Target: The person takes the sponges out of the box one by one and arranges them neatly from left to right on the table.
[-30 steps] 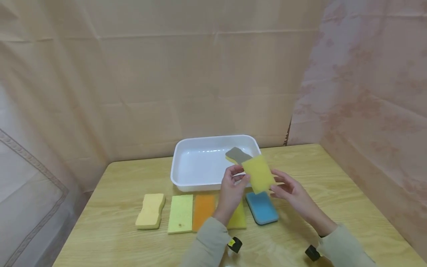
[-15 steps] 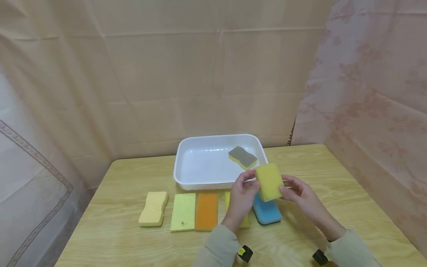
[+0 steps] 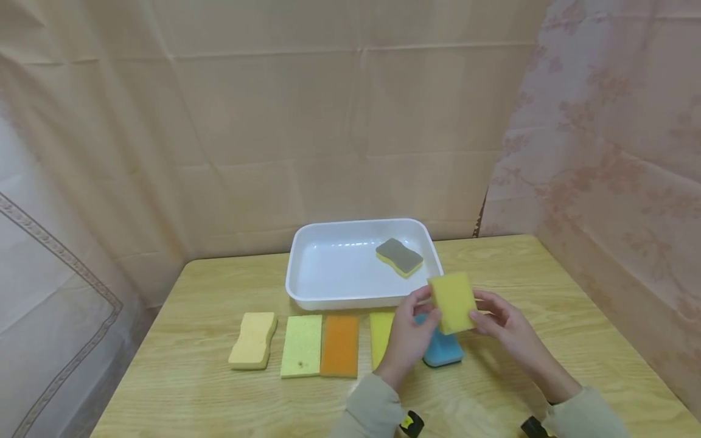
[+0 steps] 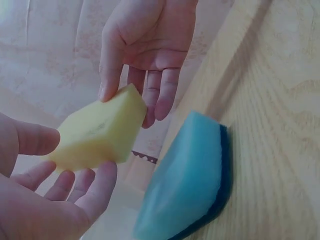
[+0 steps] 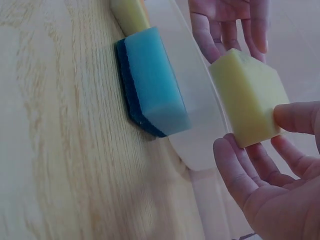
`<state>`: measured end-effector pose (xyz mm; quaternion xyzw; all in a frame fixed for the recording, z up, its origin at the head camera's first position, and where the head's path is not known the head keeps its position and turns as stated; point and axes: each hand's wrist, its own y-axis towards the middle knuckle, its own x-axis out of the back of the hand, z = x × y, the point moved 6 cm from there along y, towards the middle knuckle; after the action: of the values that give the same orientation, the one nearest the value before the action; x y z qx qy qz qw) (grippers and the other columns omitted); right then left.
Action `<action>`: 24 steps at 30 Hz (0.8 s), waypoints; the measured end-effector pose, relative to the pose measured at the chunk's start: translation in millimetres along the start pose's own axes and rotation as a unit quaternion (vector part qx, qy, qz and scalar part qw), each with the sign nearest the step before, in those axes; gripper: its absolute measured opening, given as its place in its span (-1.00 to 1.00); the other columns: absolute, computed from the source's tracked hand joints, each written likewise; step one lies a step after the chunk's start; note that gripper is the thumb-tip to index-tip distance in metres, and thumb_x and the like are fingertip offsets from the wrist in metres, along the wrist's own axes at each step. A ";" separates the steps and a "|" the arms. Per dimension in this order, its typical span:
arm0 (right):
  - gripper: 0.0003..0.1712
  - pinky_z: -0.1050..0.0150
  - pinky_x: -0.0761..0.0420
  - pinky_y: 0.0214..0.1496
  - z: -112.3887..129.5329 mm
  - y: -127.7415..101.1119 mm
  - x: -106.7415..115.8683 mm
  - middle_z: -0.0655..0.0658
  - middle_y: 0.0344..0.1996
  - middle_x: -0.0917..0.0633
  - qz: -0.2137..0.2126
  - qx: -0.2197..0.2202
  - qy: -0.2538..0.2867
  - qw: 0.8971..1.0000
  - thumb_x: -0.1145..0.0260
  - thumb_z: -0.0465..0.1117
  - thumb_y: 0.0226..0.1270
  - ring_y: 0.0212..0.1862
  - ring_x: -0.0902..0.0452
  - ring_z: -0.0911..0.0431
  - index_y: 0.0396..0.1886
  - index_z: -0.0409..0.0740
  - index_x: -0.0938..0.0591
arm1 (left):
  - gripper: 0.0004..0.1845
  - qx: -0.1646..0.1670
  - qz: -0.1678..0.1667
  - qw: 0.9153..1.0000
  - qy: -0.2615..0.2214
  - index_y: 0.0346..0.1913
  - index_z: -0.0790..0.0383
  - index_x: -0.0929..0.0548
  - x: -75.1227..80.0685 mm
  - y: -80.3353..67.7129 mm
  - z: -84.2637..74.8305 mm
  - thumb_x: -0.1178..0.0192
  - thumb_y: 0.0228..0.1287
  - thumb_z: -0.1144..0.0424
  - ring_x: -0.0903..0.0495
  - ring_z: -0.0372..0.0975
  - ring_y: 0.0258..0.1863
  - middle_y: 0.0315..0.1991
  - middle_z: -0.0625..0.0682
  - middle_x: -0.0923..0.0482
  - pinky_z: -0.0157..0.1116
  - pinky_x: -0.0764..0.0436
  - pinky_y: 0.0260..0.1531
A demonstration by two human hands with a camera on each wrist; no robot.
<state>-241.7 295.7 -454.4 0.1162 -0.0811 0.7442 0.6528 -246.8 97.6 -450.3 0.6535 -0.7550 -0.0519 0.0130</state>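
A plain yellow sponge is held in the air by both hands, over the table near the tray's front right corner. My left hand holds its left side between thumb and fingers, and my right hand pinches the right side. In the left wrist view the sponge shows as a thick block with a faint mark on its face. Below the hands lies a blue sponge with a dark underside, partly covered by the left hand. Another yellow sponge is partly behind the left forearm.
A white tray stands at the back with a grey-topped, wavy-edged sponge inside. Left of my arms lie an orange pad, a light green pad and a pale yellow waisted sponge. Cloth hangs behind the table.
Both hands have shifted right and slightly down with the yellow sponge, turning it somewhat more upright. The grey-topped sponge in the tray is now fully uncovered. The view has also shifted slightly.
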 end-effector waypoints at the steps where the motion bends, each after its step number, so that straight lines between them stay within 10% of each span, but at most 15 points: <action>1: -0.38 0.18 -0.71 -0.01 -0.9 -0.7 1.0 -0.41 0.18 -0.53 0.000 -0.001 -0.003 1.000 -0.23 -0.09 0.56 -0.01 -0.64 0.18 0.45 -0.28 -0.34 | -0.55 0.001 -0.001 1.000 0.004 0.30 0.11 -0.56 -1.7 -0.7 1.1 -0.28 0.37 0.33 -0.58 -0.16 0.07 0.19 -0.08 -0.55 -0.31 -0.61 -0.02; 24: -0.34 0.17 -0.70 -0.11 -14.8 -9.9 28.3 -0.44 0.20 -0.48 -0.021 -0.019 -0.069 0.997 -0.20 -0.09 0.57 -0.07 -0.58 0.22 0.51 -0.26 -0.27 | -0.46 0.084 0.050 0.995 0.016 0.39 0.21 -0.47 -37.0 -11.5 11.5 -0.29 0.39 0.26 -0.56 -0.12 0.21 0.29 0.02 -0.52 -0.27 -0.62 0.08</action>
<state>-236.3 328.1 -461.0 0.1568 -0.1373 0.7190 0.6630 -231.1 133.2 -461.0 0.6146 -0.7880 0.0233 -0.0272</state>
